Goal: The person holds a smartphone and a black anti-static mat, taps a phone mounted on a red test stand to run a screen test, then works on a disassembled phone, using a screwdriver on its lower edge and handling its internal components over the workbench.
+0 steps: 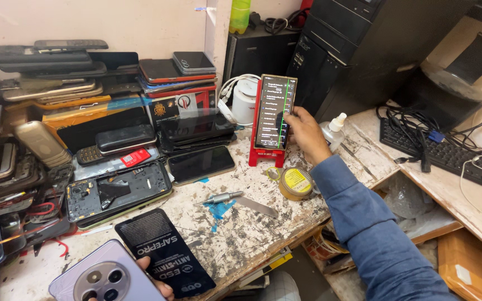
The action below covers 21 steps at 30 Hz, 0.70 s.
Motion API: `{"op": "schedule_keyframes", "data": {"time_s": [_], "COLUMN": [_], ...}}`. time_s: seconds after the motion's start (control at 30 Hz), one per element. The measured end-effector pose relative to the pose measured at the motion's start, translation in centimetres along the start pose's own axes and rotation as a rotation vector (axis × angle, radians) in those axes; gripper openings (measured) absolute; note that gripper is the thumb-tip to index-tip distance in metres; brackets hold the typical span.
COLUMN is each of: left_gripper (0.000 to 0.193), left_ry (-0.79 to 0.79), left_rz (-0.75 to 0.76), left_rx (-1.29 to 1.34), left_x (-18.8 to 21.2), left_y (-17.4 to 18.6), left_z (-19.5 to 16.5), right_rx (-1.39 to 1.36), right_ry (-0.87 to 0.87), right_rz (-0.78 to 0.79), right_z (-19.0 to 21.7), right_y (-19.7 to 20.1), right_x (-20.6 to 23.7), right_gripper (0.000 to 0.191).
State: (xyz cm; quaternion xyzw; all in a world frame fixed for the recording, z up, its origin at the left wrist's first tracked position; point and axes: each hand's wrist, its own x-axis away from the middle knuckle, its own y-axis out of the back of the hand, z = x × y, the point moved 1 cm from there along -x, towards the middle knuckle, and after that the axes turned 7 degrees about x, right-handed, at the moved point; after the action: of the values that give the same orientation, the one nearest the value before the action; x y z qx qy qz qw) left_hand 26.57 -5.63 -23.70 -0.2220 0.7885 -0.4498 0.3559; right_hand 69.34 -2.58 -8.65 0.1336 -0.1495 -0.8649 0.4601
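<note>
Red stand [259,157], upright phone [275,111] under right hand [306,131]; nearby yellow-lidded round tin [297,183].

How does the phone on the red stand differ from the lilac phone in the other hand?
The phone on the red stand stands upright with its lit screen facing out; the lilac phone lies tilted, showing its back with a round camera ring. The right hand only touches the standing phone's edge, while the left hand holds the lilac one from below. Both are slim smartphones.
</note>
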Motion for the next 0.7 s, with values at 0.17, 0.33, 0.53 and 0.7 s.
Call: {"op": "schedule_keyframes", "data": {"time_s": [0.17,0.33,0.53,0.7], "left_gripper": [0.061,0.071,0.094,0.100], "left_ry": [0.027,0.038,0.217,0.129], "left_rz": [0.046,0.058,0.181,0.071], "left_rx": [0.034,0.107,0.111,0.132], "left_x": [0.1,-0.3,-0.8,0.4], "left_y": [0.1,-0.3,-0.6,0.3], "left_z": [0.3,-0.2,-1.5,-1.0], "right_rx": [-0.005,-0.022,0.041,0.012], "right_ry": [0.001,-0.010,0.018,0.000], "right_rz": [-0.004,-0.005,-0.033,-0.030], "right_z": [0.0,0.1,0.2,0.2], "right_y": [0.0,0.0,0.1,-0.2], "right_x": [0.0,0.1,0.2,0.3], "right_gripper": [0.043,0.043,0.043,0.045]}}
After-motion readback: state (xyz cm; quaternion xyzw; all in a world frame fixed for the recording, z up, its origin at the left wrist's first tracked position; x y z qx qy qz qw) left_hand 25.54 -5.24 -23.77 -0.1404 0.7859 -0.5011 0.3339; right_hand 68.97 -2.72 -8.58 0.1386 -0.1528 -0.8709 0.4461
